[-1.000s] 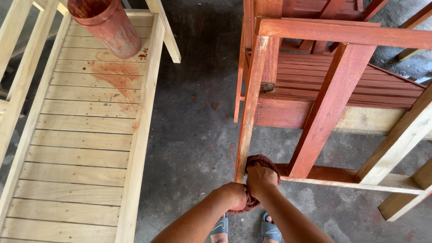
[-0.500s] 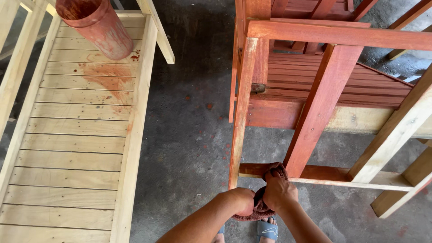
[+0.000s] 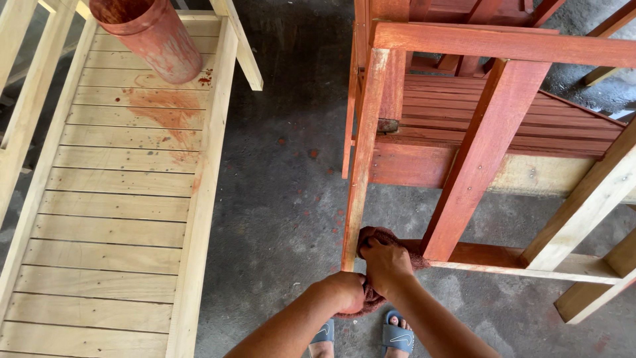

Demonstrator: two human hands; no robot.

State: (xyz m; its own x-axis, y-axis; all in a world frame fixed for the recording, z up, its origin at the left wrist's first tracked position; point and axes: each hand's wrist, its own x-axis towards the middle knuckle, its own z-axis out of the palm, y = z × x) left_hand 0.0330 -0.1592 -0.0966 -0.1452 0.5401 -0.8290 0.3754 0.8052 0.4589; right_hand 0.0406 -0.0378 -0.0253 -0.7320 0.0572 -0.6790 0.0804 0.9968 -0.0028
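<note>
My right hand presses a reddish-brown stained rag against the lower end of a red-stained wooden post where it meets a low crossbar. Just below and left, my left hand grips the hanging tail of the same rag. The post belongs to a wooden furniture frame, partly stained red, partly bare pale wood.
An unstained slatted wooden bench lies at left with a red stain patch and a stain-smeared bucket on it. Grey concrete floor with red drips lies between. My feet in blue slippers stand at the bottom.
My hands with the rag shifted slightly up the post's base and the rag was bunched tighter; the view tilted a little downward.
</note>
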